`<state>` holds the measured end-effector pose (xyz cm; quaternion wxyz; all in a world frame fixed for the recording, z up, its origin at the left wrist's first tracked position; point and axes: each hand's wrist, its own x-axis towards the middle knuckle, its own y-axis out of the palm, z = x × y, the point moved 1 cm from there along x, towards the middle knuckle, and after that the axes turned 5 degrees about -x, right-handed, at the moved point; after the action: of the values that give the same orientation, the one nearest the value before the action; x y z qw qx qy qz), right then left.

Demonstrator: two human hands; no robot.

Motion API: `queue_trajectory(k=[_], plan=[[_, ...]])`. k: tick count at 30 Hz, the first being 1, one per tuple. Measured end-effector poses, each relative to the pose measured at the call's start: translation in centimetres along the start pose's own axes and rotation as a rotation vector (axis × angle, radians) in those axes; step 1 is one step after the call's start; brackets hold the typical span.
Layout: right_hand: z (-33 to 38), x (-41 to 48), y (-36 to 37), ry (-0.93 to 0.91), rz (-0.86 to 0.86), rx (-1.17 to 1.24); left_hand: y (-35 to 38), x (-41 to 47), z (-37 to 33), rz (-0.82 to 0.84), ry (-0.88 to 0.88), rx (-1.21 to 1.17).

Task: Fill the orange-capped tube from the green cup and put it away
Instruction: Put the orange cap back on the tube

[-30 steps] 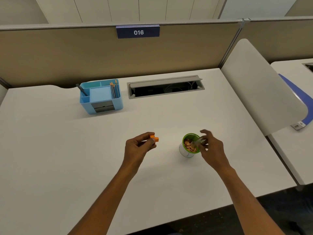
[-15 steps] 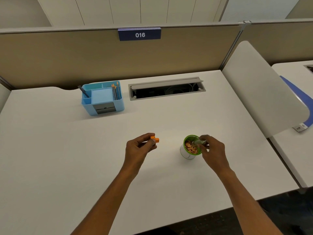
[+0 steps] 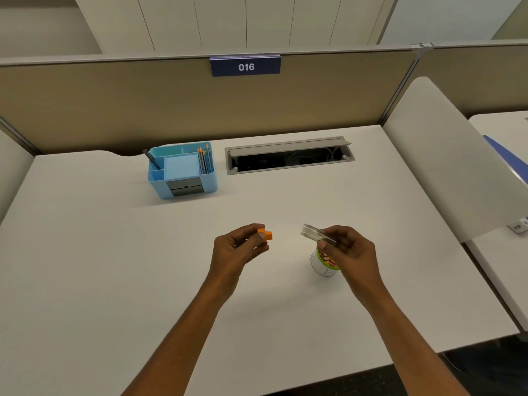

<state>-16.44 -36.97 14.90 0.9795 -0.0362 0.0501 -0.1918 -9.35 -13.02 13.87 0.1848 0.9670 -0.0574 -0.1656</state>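
Note:
My right hand (image 3: 350, 254) grips a clear plastic tube (image 3: 314, 234), held nearly level above the table with its open end pointing left. Below that hand stands the green-rimmed cup (image 3: 321, 267) with brownish pieces inside, partly hidden by my fingers. My left hand (image 3: 238, 248) pinches the orange cap (image 3: 265, 234) between thumb and fingers, a short gap left of the tube's mouth. What is inside the tube is too small to make out.
A light blue desk organizer (image 3: 183, 170) with pencils and a pen stands at the back left. An open cable hatch (image 3: 288, 155) is set into the white desk (image 3: 114, 267) behind my hands. A white side panel (image 3: 445, 164) bounds the desk on the right.
My right hand has lifted the tube out of the cup and swung its open end left toward the cap. My left hand has barely moved.

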Motion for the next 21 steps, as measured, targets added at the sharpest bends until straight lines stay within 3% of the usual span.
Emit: queue_trajectory(k=[6, 21], plan=[[2.2, -0.7, 4.8, -0.104, 0.131, -0.045, -1.1, -0.3, -2.3, 0.057, 0.009, -0.046], [3.4, -0.2, 10.0, -0.242, 0.331, -0.176, -4.6, -1.8, -4.3, -0.009, 0.057, -0.006]])
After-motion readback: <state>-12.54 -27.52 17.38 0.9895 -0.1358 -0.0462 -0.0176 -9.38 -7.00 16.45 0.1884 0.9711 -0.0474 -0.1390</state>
